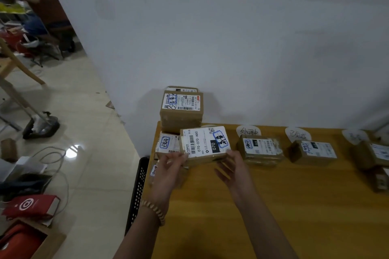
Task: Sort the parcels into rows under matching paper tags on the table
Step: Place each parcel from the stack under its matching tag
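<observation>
070 parcel (204, 144): flat brown cardboard box, white printed label on top with a barcode and a blue-framed handwritten mark. It sits at the left end of the smooth yellow-wood table (273, 206); I cannot tell whether it rests on something or is lifted. My left hand (170, 166), wooden bead bracelet (154, 211) on the wrist, curls its fingers round the parcel's near left corner, grasping it. My right hand (233, 166) is released, palm turned inward, thumb spread, straight fingertips touching the near right corner. Behind the parcel, a stack of cardboard boxes (181, 111) against the wall. Right of it, a tape-wrapped glossy box (260, 149) under a rounded paper tag (248, 131); further right, another box (313, 151).
</observation>
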